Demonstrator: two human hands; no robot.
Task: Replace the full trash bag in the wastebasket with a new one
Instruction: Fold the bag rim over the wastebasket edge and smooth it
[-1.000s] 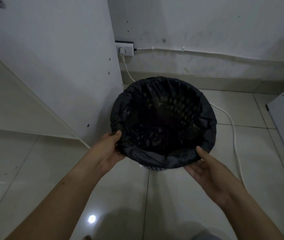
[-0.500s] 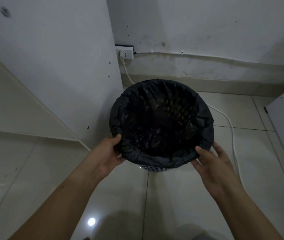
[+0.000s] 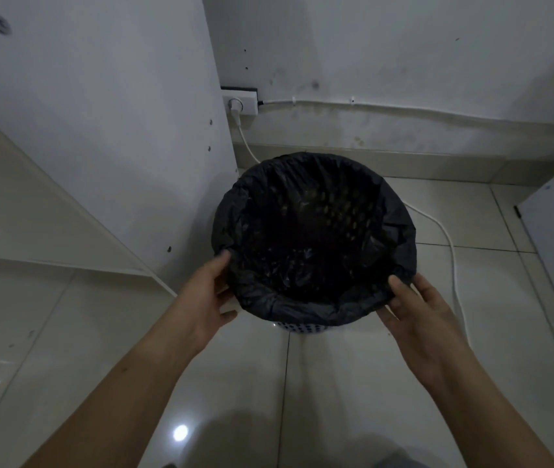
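Wastebasket (image 3: 299, 328): stands on the tiled floor (image 3: 353, 383) in a corner; only a strip of its perforated side shows under the bag's folded edge.
Trash bag (image 3: 400, 224): black, lining the wastebasket, its top folded out and down over the whole rim; the basket's holes show faintly through the far inner wall, and no contents can be made out in the dark bottom.
Left hand (image 3: 203, 298): at the wastebasket's near-left rim, thumb lying on the folded bag edge, fingers hidden below; whether they clamp the rim cannot be told.
Right hand (image 3: 420, 315): at the wastebasket's near-right rim, spread loosely with palm toward the basket, thumb tip touching the bag edge, fingers not closed on it.
White panel (image 3: 116, 130): upright, just left of the wastebasket.
Wall socket (image 3: 240, 104): behind the wastebasket, low on the wall, with a plug in it.
White cable (image 3: 451, 251): drops from the socket behind the wastebasket and runs along the floor on its right.
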